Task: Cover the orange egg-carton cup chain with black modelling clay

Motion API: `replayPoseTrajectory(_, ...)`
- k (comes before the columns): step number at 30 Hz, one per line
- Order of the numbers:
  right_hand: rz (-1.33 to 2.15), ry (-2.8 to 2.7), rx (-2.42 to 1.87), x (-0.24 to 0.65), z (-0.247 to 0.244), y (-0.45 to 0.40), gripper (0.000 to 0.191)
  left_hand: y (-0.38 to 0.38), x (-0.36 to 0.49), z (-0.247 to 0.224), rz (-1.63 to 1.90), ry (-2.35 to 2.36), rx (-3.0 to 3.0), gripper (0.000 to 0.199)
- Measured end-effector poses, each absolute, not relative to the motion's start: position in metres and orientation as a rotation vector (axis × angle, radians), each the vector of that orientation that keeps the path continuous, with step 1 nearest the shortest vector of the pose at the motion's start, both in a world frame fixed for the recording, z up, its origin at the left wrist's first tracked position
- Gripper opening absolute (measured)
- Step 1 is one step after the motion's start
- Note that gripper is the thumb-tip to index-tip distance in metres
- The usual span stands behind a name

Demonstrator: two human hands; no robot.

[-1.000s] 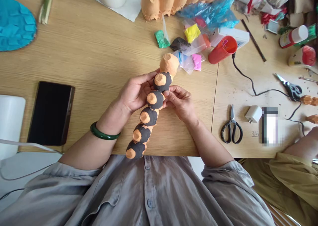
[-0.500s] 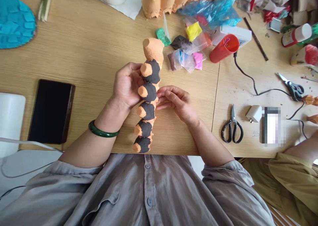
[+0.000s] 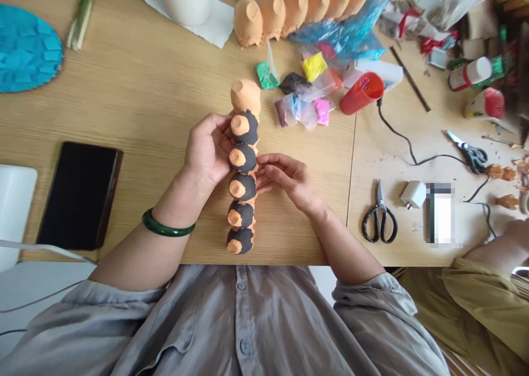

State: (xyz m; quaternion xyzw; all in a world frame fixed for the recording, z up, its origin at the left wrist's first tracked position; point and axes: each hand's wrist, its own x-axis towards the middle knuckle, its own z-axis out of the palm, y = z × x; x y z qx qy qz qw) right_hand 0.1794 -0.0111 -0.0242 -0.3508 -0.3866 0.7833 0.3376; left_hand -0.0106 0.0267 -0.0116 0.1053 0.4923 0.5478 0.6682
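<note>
My left hand [image 3: 209, 147] grips an orange egg-carton strip [image 3: 245, 95] by its left side, fingers partly hidden behind it. The strip stretches toward me, with several knobbed cups in a row. Dark grey-black clay [image 3: 248, 187] covers the cups around their orange knobs, while the farthest cup is bare orange. At the strip's right edge, my right hand [image 3: 289, 180] holds it with the fingertips, some of them hidden behind the edge.
Beyond the strip lie bags of coloured clay [image 3: 308, 86], a red cup [image 3: 362, 93] and another orange egg-carton strip [image 3: 295, 9]. Black-handled scissors [image 3: 379, 213] and a white plug [image 3: 413, 194] lie right; a phone [image 3: 80, 194] lies left. Another person's arm [image 3: 502, 243] is at far right.
The egg-carton strip has turned slightly, so its knobs face more toward me and it lies straighter. Both hands stay on it. The whole view has shifted a little.
</note>
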Motion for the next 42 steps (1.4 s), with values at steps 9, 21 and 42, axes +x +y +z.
replayPoseTrajectory(9,2.017,-1.121,-1.091,0.184,-0.031,-0.012,0.035,0.025,-0.005,-0.032,1.260,1.337,0.611,0.021)
replayPoseTrajectory(21,1.541,-1.534,-1.402,0.195,-0.024,-0.002,0.029,0.031,-0.018,-0.063,1.390,1.501,1.008,0.032)
replayPoseTrajectory(42,0.065,-1.979,-1.603,0.234,-0.036,0.131,0.037,0.021,-0.011,-0.041,1.594,1.562,1.604,0.025)
